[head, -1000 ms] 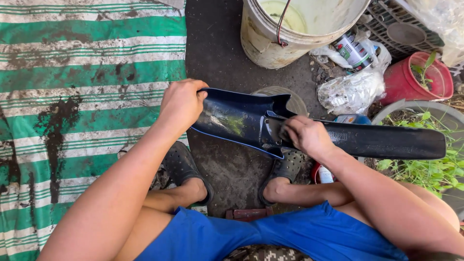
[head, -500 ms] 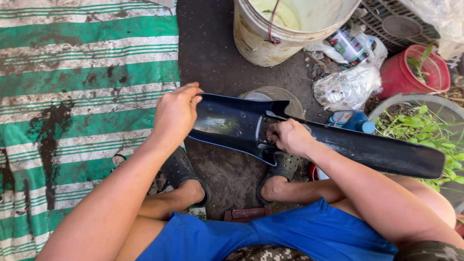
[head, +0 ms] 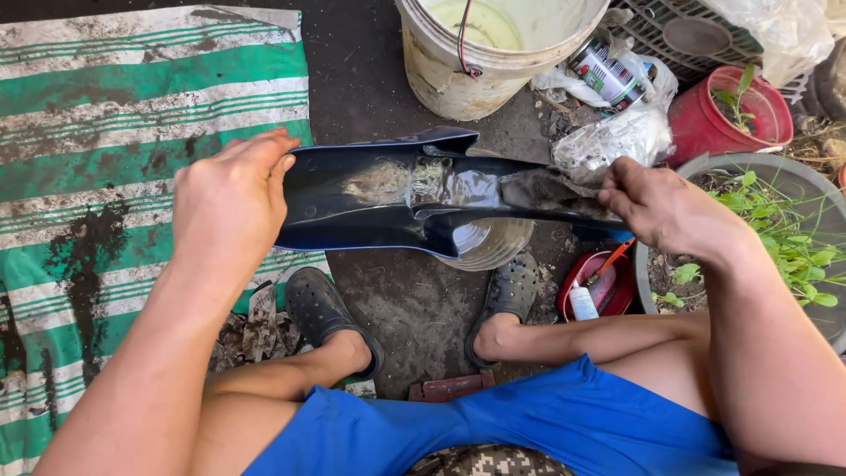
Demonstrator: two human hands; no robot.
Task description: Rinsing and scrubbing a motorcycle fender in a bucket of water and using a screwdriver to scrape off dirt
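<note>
I hold a long dark blue plastic panel, curved and wet, with a grey smear on its inner face, level in front of my knees. My left hand grips its left end. My right hand pinches the thin right end between fingers and thumb. Under the panel's middle a pale round bowl rests on the dark ground. My feet in dark clogs are planted below it.
A dirty white bucket stands ahead. Right of it lie a tin can, crumpled plastic bags, a red pot and a grey planter with green weeds. A green striped mat covers the left.
The panel has been turned and raised, showing its wet inner face. My right hand slid from the panel's middle out to its right end. My left hand stays on the left end.
</note>
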